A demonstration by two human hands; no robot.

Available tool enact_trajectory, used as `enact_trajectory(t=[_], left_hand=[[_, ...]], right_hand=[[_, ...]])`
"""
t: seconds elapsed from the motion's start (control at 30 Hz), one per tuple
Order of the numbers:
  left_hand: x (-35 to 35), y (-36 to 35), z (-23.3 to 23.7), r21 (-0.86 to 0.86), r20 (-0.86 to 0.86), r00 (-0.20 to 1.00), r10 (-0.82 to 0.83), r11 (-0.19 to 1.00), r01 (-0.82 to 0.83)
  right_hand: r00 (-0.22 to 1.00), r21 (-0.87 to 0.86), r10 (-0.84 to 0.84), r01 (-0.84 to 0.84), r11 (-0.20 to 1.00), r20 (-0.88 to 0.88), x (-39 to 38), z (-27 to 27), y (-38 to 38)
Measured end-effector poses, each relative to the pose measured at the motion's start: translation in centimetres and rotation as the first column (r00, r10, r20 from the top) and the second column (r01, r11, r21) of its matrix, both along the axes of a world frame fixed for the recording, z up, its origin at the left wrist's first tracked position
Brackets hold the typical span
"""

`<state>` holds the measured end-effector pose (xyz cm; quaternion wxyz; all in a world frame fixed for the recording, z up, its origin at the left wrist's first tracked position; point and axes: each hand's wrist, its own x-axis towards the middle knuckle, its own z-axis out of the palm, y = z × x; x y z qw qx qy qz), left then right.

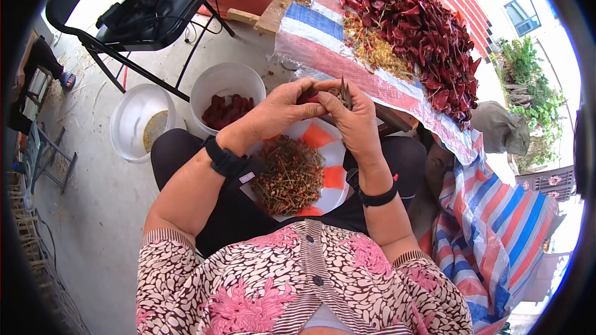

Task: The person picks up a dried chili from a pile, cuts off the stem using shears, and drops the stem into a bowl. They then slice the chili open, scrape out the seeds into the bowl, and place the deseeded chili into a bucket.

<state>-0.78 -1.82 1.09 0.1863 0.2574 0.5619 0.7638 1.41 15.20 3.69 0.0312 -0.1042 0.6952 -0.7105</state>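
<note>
My left hand (pixel 290 104) is closed on a dried red chili pepper (pixel 307 95), mostly hidden by the fingers. My right hand (pixel 355 115) meets it above my lap, its fingers wrapped round scissors (pixel 344 89) whose dark pointed blades stick up. Below both hands, a heap of cut chili stems (pixel 288 177) lies between my legs on a white and orange sheet (pixel 335 152). In front of my left forearm stands a white bucket (pixel 198 90) with dark red chili pieces (pixel 227 110) at its bottom.
A table under a striped woven sheet (pixel 310 28) bears a large pile of dried chilies (pixel 410 18) and loose yellow seeds (pixel 372 43). Another white bucket (pixel 127 124) stands at left. Behind it is a black folding chair (pixel 139 40) with cables. Striped sheeting (pixel 490 223) hangs at right.
</note>
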Motion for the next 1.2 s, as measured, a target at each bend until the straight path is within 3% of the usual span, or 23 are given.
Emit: enact_trajectory(t=[0.03,0.13,0.2,0.27,0.3,0.37,0.47,0.5,0.57,0.63,0.73,0.77,0.83,0.9,0.97,1.03,1.1,1.17,1.2], left_hand=[[0.0,-0.1,-0.2,-0.065,-0.010,1.000,0.021,0.998,-0.022],[-0.7,0.4,-1.3,-0.241,-0.529,0.832,0.169,0.910,-0.338],[-0.5,0.6,-1.8,-0.283,-0.453,0.871,0.189,0.896,-0.342],[-0.2,0.8,-1.9,-0.269,-0.305,0.928,0.213,0.916,-0.299],[0.0,0.9,-1.8,-0.228,-0.191,0.958,0.214,0.939,-0.255],[0.2,0.9,-1.6,-0.121,-0.052,0.982,0.182,0.975,-0.187],[0.8,1.0,-0.8,-0.006,-0.012,0.991,0.137,0.991,-0.137],[1.2,1.2,-0.3,-0.016,-0.013,0.989,0.150,0.988,-0.151],[1.5,1.3,0.1,-0.029,-0.049,0.983,0.177,0.984,-0.178],[1.7,1.4,0.2,-0.036,-0.118,0.974,0.194,0.979,-0.199],[1.6,1.1,0.3,-0.039,-0.023,0.978,0.207,0.977,-0.207],[1.2,0.8,0.3,-0.027,-0.055,0.965,0.258,0.965,-0.260],[0.2,-0.1,0.5,-0.002,-0.117,0.928,0.355,0.934,-0.358],[-0.4,-0.9,0.6,-0.021,-0.056,0.947,0.316,0.948,-0.317],[-0.6,-1.7,0.8,-0.024,-0.017,0.965,0.263,0.964,-0.263],[-1.2,-1.6,0.0,0.000,-0.124,0.939,0.322,0.946,-0.325],[-1.4,-1.8,0.0,-0.034,-0.199,0.906,0.374,0.921,-0.388],[-1.2,-2.2,0.2,-0.124,-0.247,0.876,0.415,0.883,-0.453],[-1.2,-2.3,0.1,-0.213,-0.341,0.831,0.440,0.825,-0.524]], right_hand=[[0.999,0.023,-0.016,0.017,1.000,-0.027,0.0,-0.2,-0.1],[0.998,0.175,-0.059,0.053,0.983,0.029,0.1,0.3,0.2],[0.995,0.222,-0.100,0.099,0.970,-0.004,0.4,0.0,0.4],[0.978,0.182,-0.139,0.166,0.969,-0.154,0.5,-1.2,0.1],[0.912,0.268,-0.136,0.252,0.930,-0.386,0.5,-1.3,-0.3],[0.640,0.350,-0.033,0.463,0.814,-0.768,0.4,-1.2,-1.0],[0.795,0.139,-0.189,0.324,0.936,-0.577,1.2,-1.1,-1.9],[0.898,-0.039,-0.246,0.249,0.968,-0.366,1.6,-1.1,-1.8],[0.956,-0.200,-0.228,0.191,0.961,-0.184,1.7,-0.5,-1.7],[0.980,-0.319,-0.195,0.176,0.931,-0.027,1.9,0.4,-1.6],[0.961,-0.591,-0.102,0.239,0.770,0.256,1.3,0.5,-0.3],[0.955,-0.702,0.050,0.180,0.689,0.294,0.5,-0.1,1.1],[0.959,-0.661,0.002,0.195,0.724,0.285,0.6,0.1,1.7],[0.969,-0.600,-0.061,0.197,0.775,0.239,1.0,0.6,1.6],[0.975,-0.450,-0.109,0.187,0.873,0.192,1.7,0.9,1.6],[0.981,-0.286,-0.134,0.169,0.943,0.138,2.2,0.7,1.6],[0.983,0.043,-0.098,0.092,0.995,0.154,2.6,0.1,2.0],[0.988,0.295,-0.052,0.007,0.955,0.146,3.2,-0.9,2.2],[0.998,0.476,-0.055,0.045,0.878,0.007,3.3,-3.4,2.9]])
